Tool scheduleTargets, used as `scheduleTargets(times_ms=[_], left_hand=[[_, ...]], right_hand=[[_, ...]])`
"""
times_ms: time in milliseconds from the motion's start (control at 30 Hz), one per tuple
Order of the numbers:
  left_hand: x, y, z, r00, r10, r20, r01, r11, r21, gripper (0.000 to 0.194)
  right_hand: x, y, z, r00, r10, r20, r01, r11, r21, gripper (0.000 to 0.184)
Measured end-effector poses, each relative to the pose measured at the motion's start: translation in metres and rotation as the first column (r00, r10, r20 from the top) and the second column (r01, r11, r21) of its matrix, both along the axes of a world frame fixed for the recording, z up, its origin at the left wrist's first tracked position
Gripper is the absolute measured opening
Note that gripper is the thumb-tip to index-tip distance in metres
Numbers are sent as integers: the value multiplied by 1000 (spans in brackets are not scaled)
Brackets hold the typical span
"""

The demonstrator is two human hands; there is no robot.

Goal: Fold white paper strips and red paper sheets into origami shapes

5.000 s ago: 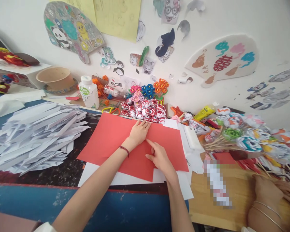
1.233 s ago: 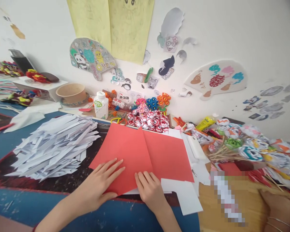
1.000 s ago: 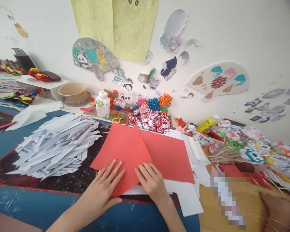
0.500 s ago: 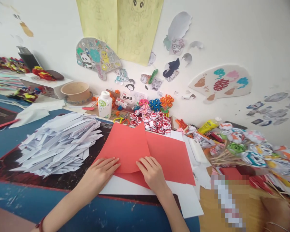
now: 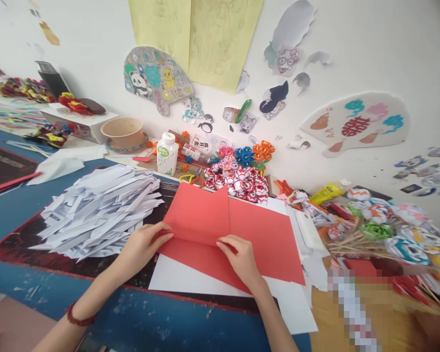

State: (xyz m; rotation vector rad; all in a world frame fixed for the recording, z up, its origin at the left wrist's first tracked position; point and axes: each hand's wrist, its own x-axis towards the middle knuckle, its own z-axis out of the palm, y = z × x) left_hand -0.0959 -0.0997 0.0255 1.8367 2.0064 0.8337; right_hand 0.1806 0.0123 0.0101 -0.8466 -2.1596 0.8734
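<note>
A sheet of red paper (image 5: 264, 234) lies on white sheets (image 5: 179, 276) on the table in front of me. Its near left part is folded up and over, forming a flap (image 5: 200, 215). My left hand (image 5: 141, 244) pinches the flap's left corner. My right hand (image 5: 240, 256) pinches the flap's lower right corner at the fold. Both hands rest low on the paper, fingers closed on its edge.
A heap of folded white paper strips (image 5: 99, 210) lies left. Behind the red sheet stand a white glue bottle (image 5: 167, 154), scissors (image 5: 192, 178), red-white paper balls (image 5: 242, 181) and paper flowers (image 5: 244, 155). Paper flowers on sticks (image 5: 381, 230) crowd the right. The wall carries cut-outs.
The near part of the red sheet has been lifted and folded away from me. Both hands went from lying flat on the paper to pinching the flap's corners. The view shifted left.
</note>
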Motion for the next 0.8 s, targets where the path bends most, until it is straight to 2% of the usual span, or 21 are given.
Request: scheduleTargets(times_ms=[100, 200, 267, 333, 433, 500, 567, 700, 800], left_hand=[[4, 7, 4, 991, 130, 30, -128, 990, -54, 32], [9, 15, 1, 975, 218, -42, -220, 975, -36, 29], [13, 18, -1, 954, 273, -126, -267, 962, 59, 32], [18, 18, -2, 913, 310, -266, -260, 943, 208, 37], [30, 12, -1, 836, 219, -503, -65, 950, 306, 41], [40, 8, -3, 802, 98, -590, 84, 958, 273, 47], [50, 6, -8, 780, 7, -626, 169, 960, 222, 49], [60, 11, -21, 790, -35, -612, 157, 977, 146, 47], [59, 16, -26, 809, -52, -585, 138, 985, 103, 53]], right_hand=[[-3, 14, 3, 998, -59, 20, 62, 977, -203, 17], [-11, 29, 4, 995, -73, 64, 89, 953, -290, 20], [-17, 40, 4, 994, -69, 81, 90, 952, -292, 20], [-23, 49, 4, 994, -57, 95, 83, 954, -290, 19], [-30, 60, 2, 992, -42, 120, 75, 955, -287, 18], [-33, 64, -1, 989, -50, 140, 87, 959, -271, 17], [-35, 67, -4, 986, -67, 155, 103, 967, -235, 17], [-39, 71, -9, 985, -94, 144, 109, 989, -100, 16], [-40, 68, -8, 982, -151, 117, 147, 988, 44, 20]])
